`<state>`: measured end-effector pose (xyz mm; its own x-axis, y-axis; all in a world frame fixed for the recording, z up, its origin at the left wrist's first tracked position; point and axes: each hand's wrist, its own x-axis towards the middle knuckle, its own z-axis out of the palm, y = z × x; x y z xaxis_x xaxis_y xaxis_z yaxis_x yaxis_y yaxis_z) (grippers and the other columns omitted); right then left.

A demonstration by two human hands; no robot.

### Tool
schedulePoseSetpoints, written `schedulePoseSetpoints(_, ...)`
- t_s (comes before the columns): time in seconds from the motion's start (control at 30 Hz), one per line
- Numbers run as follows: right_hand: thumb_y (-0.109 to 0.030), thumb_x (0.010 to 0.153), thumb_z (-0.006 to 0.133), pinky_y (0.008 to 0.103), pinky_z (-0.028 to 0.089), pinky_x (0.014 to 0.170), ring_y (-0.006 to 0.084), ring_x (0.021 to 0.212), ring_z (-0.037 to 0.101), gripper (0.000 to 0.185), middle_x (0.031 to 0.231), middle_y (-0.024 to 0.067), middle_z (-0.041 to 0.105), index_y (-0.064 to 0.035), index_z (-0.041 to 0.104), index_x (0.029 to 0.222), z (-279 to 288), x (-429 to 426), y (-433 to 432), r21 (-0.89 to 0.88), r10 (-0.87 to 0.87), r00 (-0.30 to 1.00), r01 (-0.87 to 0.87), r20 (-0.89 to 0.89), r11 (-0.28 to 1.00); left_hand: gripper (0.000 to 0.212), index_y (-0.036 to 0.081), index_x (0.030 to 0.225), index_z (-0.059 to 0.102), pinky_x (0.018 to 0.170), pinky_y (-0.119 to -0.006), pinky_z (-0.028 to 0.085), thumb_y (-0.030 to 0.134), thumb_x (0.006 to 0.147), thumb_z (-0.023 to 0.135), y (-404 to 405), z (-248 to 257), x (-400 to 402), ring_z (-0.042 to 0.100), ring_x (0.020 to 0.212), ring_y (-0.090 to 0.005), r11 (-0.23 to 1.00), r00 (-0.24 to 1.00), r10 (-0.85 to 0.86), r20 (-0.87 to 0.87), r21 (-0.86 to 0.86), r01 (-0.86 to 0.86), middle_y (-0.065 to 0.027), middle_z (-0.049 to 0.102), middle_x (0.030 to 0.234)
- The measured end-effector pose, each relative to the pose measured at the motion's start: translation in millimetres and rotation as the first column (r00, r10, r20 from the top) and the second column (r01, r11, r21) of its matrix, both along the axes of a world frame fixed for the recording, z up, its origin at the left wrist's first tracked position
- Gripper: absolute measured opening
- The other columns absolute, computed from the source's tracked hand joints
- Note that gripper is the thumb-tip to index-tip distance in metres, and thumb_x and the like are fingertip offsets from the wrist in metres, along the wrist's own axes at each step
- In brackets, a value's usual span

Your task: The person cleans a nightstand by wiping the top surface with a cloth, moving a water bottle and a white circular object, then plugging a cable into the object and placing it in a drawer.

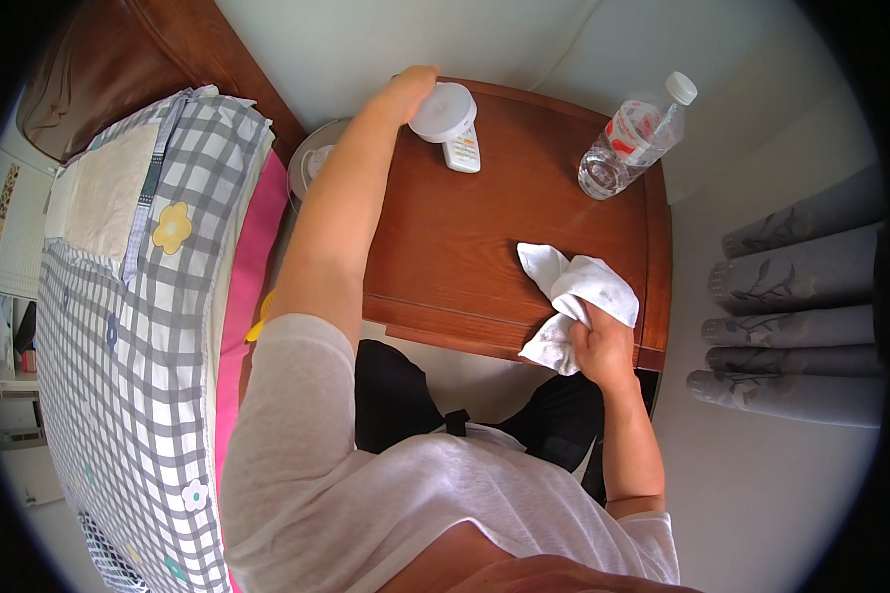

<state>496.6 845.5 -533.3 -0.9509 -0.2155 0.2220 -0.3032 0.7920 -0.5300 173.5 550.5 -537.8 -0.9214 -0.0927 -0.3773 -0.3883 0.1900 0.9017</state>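
Observation:
My right hand [604, 345] is closed on a crumpled white cloth [589, 285], which lies over the front right part of a reddish-brown wooden table [475, 230]. At the table's back left corner, my left hand [413, 85] reaches down beside a round white lidded object [443, 111]; its fingers are mostly hidden, so whether they grip anything does not show. A white remote control [463, 150] lies partly under or behind that round object. Towards the back right stands a clear plastic bottle [630, 144] with a white cap and a red-and-white label.
A bed with a checked cover [178, 296] runs along the left. Between bed and table is a round, pale object [313, 159] with a white cable. Walls meet behind the table; grey patterned curtains [793, 282] hang at the right.

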Motion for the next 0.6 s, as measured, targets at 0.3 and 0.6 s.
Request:
schedulePoseSetpoints(0.3,-0.013,0.078,0.056,0.0405,0.044,0.085,0.0392,0.099,0.055,0.037,0.104,0.0226,0.058,-0.0061,0.055,0.115,1,-6,5,-0.031,0.04,0.999,-0.04,-0.004,0.999,0.047,-0.003,0.105,0.053,0.077,-0.039,0.047,0.039,0.093,0.038,-38,14,50,0.058,0.085,-0.0235,0.994,0.989,0.097,-0.11,0.053,-0.091,-0.0137,0.061,0.099)
schedulePoseSetpoints(0.6,-0.04,0.083,0.055,0.0479,0.026,0.1,0.0326,0.111,0.049,0.05,0.116,0.0151,0.055,-0.0173,0.048,0.127,5,-58,-113,0.173,0.557,0.8,-0.595,0.225,0.785,0.046,0.001,0.092,0.064,0.069,-0.036,0.049,0.04,0.092,0.04,-109,32,194,0.06,0.074,-0.0212,0.929,0.933,0.349,-0.091,0.164,-0.331,-0.0101,0.064,0.082)
